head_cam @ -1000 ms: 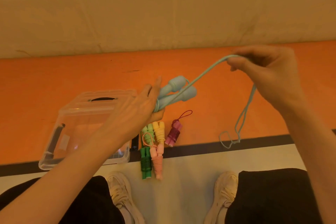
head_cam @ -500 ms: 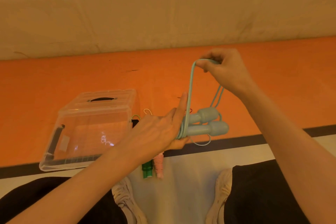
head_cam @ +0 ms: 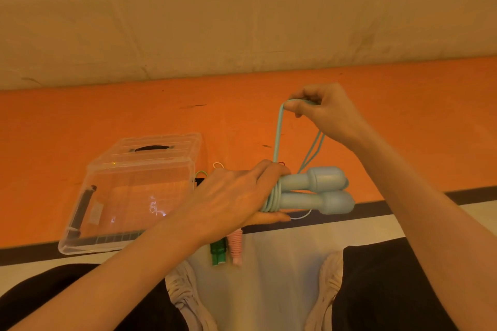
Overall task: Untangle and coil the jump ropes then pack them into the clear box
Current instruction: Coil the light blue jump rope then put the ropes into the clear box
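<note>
L hand: grips the two light-blue handles side by side, fingers over top, thumb under; handle ends stick out to its right.
Cord: light-blue, several turns wound round the handles just beside L fingers; one strand runs straight up to R hand, two more hang from R hand back down behind the handles. Thin loop shows under the lower handle.
R hand: above and slightly right of L hand, fingers curled, pinching the cord at the top of its rise.
Clear box: on the orange floor, left of L hand; lid on, dark carry handle on top, black side latch. Looks to hold nothing, though glare on the plastic makes that unsure.
Other ropes: green bundle & pink bundle coiled on the floor below L hand, mostly hidden by wrist; small loops peek out above L hand, near the box.
Person: seated, dark trousers, pale shoes at bottom of view.
</note>
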Action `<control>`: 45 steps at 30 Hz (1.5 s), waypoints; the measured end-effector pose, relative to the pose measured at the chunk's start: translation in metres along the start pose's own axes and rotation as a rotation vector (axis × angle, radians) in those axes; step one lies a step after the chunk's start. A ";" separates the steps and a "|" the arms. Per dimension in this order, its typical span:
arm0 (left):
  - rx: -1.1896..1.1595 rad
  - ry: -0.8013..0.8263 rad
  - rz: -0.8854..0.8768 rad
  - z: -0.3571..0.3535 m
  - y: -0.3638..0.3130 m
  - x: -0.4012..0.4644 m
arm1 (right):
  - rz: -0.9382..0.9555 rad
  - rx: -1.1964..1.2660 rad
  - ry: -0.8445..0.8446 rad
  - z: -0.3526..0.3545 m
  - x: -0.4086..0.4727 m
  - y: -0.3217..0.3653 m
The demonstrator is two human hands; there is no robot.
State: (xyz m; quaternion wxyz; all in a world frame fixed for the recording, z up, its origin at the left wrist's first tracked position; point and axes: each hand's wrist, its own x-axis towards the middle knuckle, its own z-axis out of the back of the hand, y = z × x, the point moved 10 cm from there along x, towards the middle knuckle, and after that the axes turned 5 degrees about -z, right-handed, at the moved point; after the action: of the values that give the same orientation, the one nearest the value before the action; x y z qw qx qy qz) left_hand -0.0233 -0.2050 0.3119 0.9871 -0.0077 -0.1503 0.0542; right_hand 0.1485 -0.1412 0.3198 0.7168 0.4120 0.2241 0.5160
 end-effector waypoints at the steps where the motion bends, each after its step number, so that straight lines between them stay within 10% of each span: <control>1: -0.013 -0.004 -0.013 0.003 -0.002 0.000 | -0.007 0.009 0.022 -0.002 -0.001 0.000; 28: -0.542 0.018 0.260 0.014 0.033 -0.015 | -0.136 0.527 0.175 0.007 0.001 -0.028; 45: -0.592 -0.353 0.365 0.042 0.067 -0.020 | -0.186 0.155 0.071 0.007 -0.012 -0.032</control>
State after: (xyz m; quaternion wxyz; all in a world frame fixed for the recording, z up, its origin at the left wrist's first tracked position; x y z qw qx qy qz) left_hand -0.0622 -0.1406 0.3440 0.8753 -0.3094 -0.3231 0.1835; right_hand 0.1672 -0.1590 0.2957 0.7191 0.4251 0.3258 0.4428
